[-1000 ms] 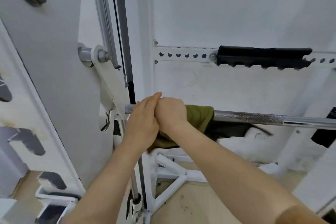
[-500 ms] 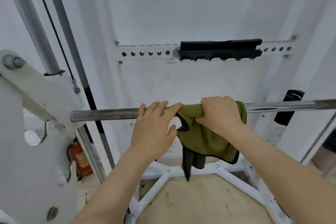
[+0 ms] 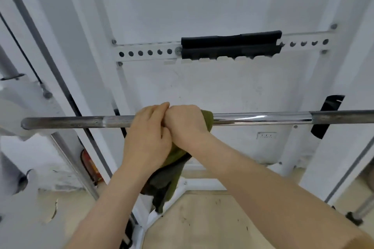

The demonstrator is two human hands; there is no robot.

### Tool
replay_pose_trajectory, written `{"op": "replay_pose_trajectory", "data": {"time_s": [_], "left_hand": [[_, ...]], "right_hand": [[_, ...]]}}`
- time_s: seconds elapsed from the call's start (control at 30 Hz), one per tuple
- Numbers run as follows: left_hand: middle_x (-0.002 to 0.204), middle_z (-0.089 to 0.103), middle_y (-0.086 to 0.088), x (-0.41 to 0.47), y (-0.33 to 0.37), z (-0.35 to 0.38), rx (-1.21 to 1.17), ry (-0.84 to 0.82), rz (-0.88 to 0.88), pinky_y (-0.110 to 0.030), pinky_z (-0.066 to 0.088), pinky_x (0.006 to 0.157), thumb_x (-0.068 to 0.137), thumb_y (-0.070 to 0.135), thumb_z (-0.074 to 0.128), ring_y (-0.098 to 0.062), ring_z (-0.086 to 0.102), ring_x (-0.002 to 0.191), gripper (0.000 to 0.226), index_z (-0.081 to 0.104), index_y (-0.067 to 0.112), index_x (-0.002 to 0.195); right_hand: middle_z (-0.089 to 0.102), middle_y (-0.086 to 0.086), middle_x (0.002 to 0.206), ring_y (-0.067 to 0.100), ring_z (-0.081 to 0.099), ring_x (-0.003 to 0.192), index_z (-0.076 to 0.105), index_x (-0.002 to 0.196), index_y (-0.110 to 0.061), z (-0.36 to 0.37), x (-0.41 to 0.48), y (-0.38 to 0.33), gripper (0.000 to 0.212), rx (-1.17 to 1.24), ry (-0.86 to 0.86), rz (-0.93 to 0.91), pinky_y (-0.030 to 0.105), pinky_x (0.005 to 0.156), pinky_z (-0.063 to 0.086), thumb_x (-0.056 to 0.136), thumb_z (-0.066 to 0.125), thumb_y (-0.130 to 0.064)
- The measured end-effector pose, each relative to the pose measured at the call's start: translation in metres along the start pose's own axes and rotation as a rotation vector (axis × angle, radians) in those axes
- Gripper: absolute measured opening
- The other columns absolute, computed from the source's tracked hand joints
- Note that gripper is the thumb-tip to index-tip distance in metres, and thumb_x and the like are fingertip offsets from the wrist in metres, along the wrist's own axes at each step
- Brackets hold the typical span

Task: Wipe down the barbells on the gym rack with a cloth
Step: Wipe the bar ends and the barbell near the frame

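Left hand has closed against cloth-hidden bar.

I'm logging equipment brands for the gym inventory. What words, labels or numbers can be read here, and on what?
None can be read.
Small plate on the white panel below the barbell: embossed marks, too blurred to read.
Red cylinder low on the left: label too blurred and partly hidden.

Bright even light, glare streak on barbell, soft motion blur, bowed edges.
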State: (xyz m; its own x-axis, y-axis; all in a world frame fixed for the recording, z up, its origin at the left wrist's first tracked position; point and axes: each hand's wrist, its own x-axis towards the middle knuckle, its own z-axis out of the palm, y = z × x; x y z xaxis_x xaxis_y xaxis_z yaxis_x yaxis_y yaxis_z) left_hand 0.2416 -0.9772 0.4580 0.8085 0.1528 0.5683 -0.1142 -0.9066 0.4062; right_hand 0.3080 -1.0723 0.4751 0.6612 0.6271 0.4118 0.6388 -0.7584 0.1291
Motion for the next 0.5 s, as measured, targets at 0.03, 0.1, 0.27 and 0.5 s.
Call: {"op": "replay_pose_trajectory", "data": {"time_s": [0.03,0.1,0.27,0.5], "left_hand": [[0.131,0.055,-0.002,-0.001,0.011,0.009,0.038,-0.016,0.052,-0.042,0.034,0.109,0.083,0.006,0.047,-0.024,0.042,0.127,0.056,0.046,0.016,0.138],[0.13,0.058,-0.001,-0.003,0.037,0.031,0.123,-0.062,0.17,-0.048,0.033,0.108,0.082,0.011,0.045,-0.027,0.044,0.127,0.055,0.047,0.015,0.136],[0.144,0.047,-0.002,-0.004,0.133,0.095,0.152,-0.193,0.447,-0.045,0.025,0.115,0.074,0.015,0.039,-0.025,0.038,0.134,0.066,0.043,0.016,0.141],[0.141,0.049,0.001,-0.005,0.181,0.119,-0.161,-0.177,0.439,-0.027,0.027,0.112,0.081,0.001,0.053,-0.013,0.038,0.13,0.058,0.051,0.018,0.136]], "right_hand": [[0.035,-0.007,0.062,0.015,0.042,0.057,0.049,0.087,-0.019,-0.001,-0.011,0.019,0.009,0.0,0.002,0.024,0.03,0.053,0.028,0.095,0.044,-0.02],[0.033,-0.008,0.061,0.013,0.033,0.05,0.043,0.085,-0.02,-0.004,-0.04,0.065,0.019,-0.034,-0.001,0.088,0.029,0.05,0.021,0.093,0.049,-0.037],[0.032,-0.009,0.06,0.019,0.039,0.06,0.038,0.075,-0.024,-0.016,-0.125,0.186,0.033,-0.15,0.059,0.23,0.033,0.063,0.029,0.086,0.051,-0.052],[0.052,-0.004,0.07,0.025,0.053,0.073,0.053,0.072,-0.022,-0.033,-0.215,0.302,0.017,-0.232,0.087,0.594,0.037,0.073,0.034,0.072,0.066,-0.033]]}}
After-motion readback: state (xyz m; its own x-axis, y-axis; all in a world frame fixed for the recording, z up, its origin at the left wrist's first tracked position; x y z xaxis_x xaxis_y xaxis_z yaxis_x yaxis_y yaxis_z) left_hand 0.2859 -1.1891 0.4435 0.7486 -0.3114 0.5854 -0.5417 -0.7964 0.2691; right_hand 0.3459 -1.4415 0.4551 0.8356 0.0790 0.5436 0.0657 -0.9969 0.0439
